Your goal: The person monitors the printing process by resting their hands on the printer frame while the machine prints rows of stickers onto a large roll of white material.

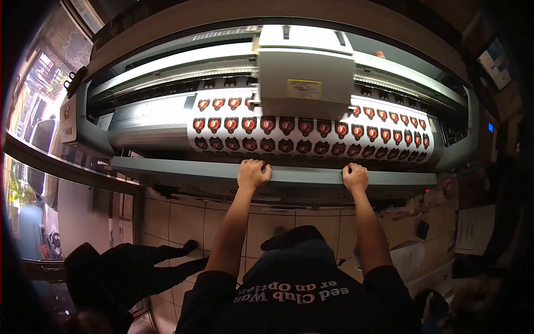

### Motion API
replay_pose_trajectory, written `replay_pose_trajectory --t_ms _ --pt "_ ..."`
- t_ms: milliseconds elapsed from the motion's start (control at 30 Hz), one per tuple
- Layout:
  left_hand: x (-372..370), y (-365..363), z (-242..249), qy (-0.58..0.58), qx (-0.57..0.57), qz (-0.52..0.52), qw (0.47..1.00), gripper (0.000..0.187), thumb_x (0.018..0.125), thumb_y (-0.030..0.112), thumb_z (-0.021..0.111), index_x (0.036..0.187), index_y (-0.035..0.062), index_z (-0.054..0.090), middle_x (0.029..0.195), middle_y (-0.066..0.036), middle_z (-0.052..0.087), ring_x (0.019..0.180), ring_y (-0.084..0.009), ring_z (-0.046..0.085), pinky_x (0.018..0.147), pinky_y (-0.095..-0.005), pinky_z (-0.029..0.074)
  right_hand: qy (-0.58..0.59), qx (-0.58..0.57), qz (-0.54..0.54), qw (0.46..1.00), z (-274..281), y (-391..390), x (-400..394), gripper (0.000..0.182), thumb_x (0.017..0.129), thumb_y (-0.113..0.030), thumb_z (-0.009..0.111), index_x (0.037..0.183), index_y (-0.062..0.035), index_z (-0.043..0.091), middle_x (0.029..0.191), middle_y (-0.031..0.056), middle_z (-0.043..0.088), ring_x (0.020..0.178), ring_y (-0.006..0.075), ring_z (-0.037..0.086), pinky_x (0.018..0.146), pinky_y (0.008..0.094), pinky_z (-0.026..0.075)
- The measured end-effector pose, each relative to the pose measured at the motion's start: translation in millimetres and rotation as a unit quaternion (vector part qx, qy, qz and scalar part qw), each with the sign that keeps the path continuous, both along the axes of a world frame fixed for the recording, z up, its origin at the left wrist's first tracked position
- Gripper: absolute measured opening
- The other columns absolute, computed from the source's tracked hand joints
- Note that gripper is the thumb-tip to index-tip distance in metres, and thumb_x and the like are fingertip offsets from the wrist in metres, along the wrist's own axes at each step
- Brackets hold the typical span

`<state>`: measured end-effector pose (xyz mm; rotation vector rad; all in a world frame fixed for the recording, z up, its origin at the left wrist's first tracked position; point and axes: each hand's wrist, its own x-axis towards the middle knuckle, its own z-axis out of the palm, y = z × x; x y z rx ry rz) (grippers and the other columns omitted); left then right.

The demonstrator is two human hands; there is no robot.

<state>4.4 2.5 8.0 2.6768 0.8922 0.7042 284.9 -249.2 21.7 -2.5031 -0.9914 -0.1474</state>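
My left hand (pixel 254 173) is closed over the long grey front bar (pixel 306 176) of a wide-format printer, its fingers curled across the top edge. Further right, my right hand (pixel 355 178) grips the same bar in a similar way. Beyond the bar, a white printed sheet (pixel 278 137) curves over the printer bed, bearing rows of repeated red and black emblems. Above the sheet sits the white print carriage (pixel 306 83), which covers part of the upper row. Neither hand touches the sheet.
A metal guide rail (pixel 178 72) runs across the printer behind the carriage. At lower left stands another person in dark clothes (pixel 122 278). Tiled floor (pixel 267 222) lies below the bar. Glass panes (pixel 39 111) are at the left, and a small lit blue screen (pixel 490 127) is at the right.
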Motion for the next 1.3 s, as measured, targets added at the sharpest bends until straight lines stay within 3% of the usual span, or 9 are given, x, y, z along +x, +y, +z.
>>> replay_pose_trajectory --t_ms 333,633,800,1300 --pt "0 1 -3 -0.023 -0.011 -0.009 1.0 0.03 0.085 0.033 0.063 0.074 0.0069 0.073 0.074 -0.011 0.07 0.078 -0.029 0.065 0.083 -0.041 0.048 0.011 -0.016 -0.008 1.0 1 0 1 0.024 0.084 -0.024 0.06 0.083 -0.003 0.072 0.088 0.0164 0.072 0.088 0.0367 0.067 0.09 0.0452 0.05" --pt "-2 -1 2 0.014 -0.043 -0.001 0.999 0.028 0.085 0.032 0.064 0.079 0.0064 0.075 0.08 -0.012 0.072 0.081 -0.0295 0.067 0.086 -0.0417 0.048 -0.011 0.017 0.004 1.0 -4 -1 0 0.023 0.085 -0.023 0.06 0.076 -0.003 0.066 0.082 0.0142 0.069 0.083 0.0353 0.065 0.086 0.0462 0.049" --pt "-1 1 -7 -0.024 -0.024 -0.005 0.999 0.028 0.084 0.033 0.064 0.072 0.0088 0.072 0.073 -0.011 0.069 0.077 -0.0286 0.065 0.083 -0.0413 0.047 0.002 0.014 0.005 1.0 -2 -1 -1 0.023 0.086 -0.024 0.06 0.074 -0.0039 0.063 0.079 0.0131 0.066 0.083 0.0348 0.063 0.085 0.047 0.048" --pt "-1 1 -4 -0.012 -0.03 -0.006 0.999 0.026 0.085 0.031 0.065 0.076 0.0082 0.073 0.076 -0.011 0.07 0.078 -0.0293 0.065 0.084 -0.0411 0.048 0.008 0.006 0.005 1.0 1 0 -1 0.023 0.086 -0.024 0.059 0.075 -0.0045 0.065 0.081 0.0134 0.067 0.085 0.0356 0.063 0.083 0.0473 0.048"
